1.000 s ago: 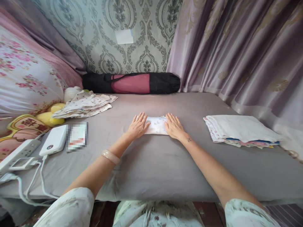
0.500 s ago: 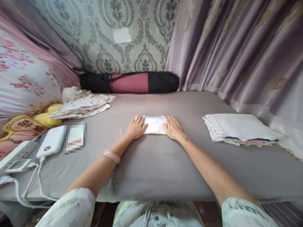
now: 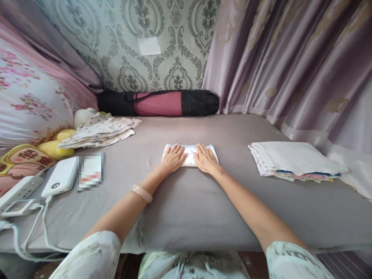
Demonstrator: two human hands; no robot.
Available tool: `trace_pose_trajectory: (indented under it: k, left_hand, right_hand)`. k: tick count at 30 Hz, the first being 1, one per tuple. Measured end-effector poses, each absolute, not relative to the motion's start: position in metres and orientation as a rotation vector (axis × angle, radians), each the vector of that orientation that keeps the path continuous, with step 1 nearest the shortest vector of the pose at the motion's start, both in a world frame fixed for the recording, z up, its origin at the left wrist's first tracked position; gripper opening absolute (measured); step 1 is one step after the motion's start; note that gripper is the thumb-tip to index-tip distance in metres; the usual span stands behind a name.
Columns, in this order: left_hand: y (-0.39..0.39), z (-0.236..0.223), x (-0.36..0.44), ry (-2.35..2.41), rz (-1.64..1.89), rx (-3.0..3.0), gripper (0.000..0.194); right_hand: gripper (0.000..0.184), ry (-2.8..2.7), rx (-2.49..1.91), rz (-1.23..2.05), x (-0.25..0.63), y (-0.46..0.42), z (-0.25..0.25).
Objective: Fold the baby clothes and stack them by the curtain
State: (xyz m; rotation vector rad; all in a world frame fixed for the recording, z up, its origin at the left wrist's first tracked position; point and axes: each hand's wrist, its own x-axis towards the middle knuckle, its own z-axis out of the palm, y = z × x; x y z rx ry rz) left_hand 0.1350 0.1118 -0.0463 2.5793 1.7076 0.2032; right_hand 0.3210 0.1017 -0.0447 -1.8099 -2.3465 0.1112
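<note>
My left hand (image 3: 174, 158) lies palm down with its fingers slightly spread, pressed on the left part of a small folded cloth (image 3: 190, 156) at the centre of the frame. My right hand (image 3: 205, 158) lies the same way on the right part — flat, fingers a little apart, pinching nothing. Between my two thumbs a strip of the white, faintly printed fabric shows, and its outer ends stick out past my hands. A pale bangle (image 3: 142, 193) circles my left wrist.

The cloth rests on a grey-sheeted bed (image 3: 197, 209). At the right of the frame sits a stack of folded cloths (image 3: 296, 157), white on top; toward the upper left lies a looser pile of printed cloths (image 3: 101, 130). A white power bank (image 3: 60, 176) is at the lower left — a cable plugged into it — and a black-and-pink bag (image 3: 158, 104) lies along the wall.
</note>
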Motion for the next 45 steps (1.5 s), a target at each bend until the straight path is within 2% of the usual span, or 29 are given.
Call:
trace_pose_trajectory:
  k: [14, 24, 31, 45]
  left_hand:
    - [0.114, -0.055, 0.132, 1.701, 0.179, 2.589, 0.058]
    - [0.114, -0.042, 0.135, 1.819, 0.237, 2.585, 0.049]
    - [0.119, -0.057, 0.123, 1.905, 0.147, 2.412, 0.057]
    - [0.114, -0.050, 0.105, 1.877, 0.303, 2.365, 0.052]
  right_hand:
    - [0.058, -2.336, -1.812, 0.094, 0.321, 0.101, -0.052]
    - [0.057, -2.308, -1.713, 0.151, 0.294, 0.104, -0.035]
    - [0.056, -2.333, -1.610, 0.103, 0.279, 0.102, -0.054]
    - [0.054, -2.364, -1.666, 0.184, 0.276, 0.106, -0.044]
